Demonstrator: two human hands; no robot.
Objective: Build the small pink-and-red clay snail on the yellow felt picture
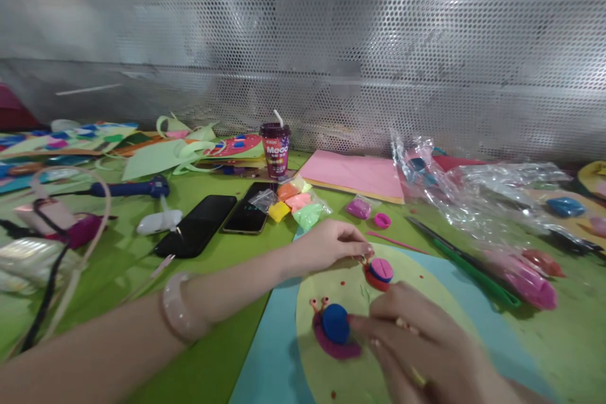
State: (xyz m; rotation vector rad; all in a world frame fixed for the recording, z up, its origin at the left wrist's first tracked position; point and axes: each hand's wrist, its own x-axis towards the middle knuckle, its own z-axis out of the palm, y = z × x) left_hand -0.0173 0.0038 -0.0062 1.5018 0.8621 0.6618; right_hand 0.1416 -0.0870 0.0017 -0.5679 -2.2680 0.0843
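My left hand (331, 246), with a pale bracelet (182, 309) on its wrist, has its fingertips pinched together at the eye stalks of a small clay snail (380, 271). That snail has a red body and a pink-and-blue shell. Nearer to me lies a larger clay snail (337, 350) with a purple body, a round blue shell and two eye stalks. My right hand (421, 341) is curled, a fingertip at the blue shell's right edge. Something thin and yellowish shows among its fingers, too blurred to name. Both snails lie on a yellow-green oval (322, 290) on light blue paper (265, 353).
Right of the paper lie green-handled scissors (473, 271) and clear plastic wrapping (454, 202). Behind are bagged clay pieces (298, 202), two phones (199, 224), a purple drink cup (275, 148) and pink sheets (355, 173). A blue glue gun (132, 188) and cables lie left. A perforated metal panel (379, 44) stands behind.
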